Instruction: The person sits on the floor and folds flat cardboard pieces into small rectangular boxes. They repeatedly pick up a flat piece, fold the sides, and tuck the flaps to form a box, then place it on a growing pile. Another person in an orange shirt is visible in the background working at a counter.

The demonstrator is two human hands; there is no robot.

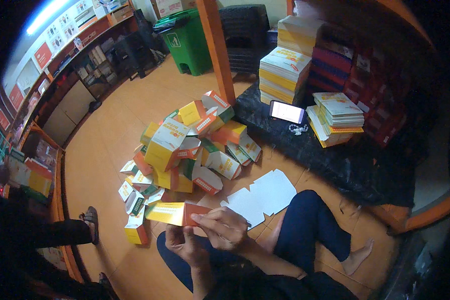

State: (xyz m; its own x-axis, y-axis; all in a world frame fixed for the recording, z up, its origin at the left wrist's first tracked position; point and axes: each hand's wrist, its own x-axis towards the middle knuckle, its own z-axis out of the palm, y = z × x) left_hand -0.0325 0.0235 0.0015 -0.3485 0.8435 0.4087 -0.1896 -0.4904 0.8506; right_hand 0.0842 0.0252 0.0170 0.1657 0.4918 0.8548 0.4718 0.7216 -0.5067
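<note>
In front of my lap I hold a small yellow and orange cardboard box [167, 213] in both hands. My left hand [186, 246] pinches its lower edge, thumb up. My right hand [224, 227] grips the orange end from the right, with fingers bent over it. Beyond the hands, a heap of folded boxes [167, 145] in yellow, orange, green and white spreads on the floor, several lying on their sides. Flat die-cut card blanks [272, 192], white side up, lie on the floor beside my bent knee.
A black-covered low platform [330, 165] at the right holds tall stacks of flat cartons [285, 67], a smaller carton stack [337, 112] and a lit phone [286, 112]. An orange post [216, 50] and green bin [189, 47] stand behind. Another person's sandalled foot [91, 225] is at the left.
</note>
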